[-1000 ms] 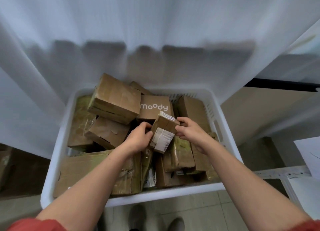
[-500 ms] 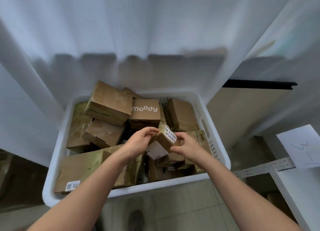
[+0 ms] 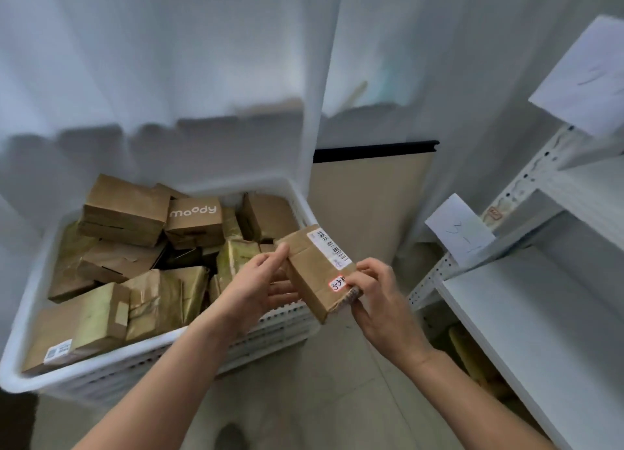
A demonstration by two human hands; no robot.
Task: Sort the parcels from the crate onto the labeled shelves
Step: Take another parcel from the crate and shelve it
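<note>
Parcel above crate right rim. Left hand pinches one edge, right hand grips opposite end. Judged light, stiff cardboard; hold by edges.

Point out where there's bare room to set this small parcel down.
The white shelf board below the paper label is bare, bordered by the perforated upright on its left. The board above shows a bare strip. The tiled floor between crate and shelf is open. The crate is packed with parcels; no gap for the small parcel.
</note>
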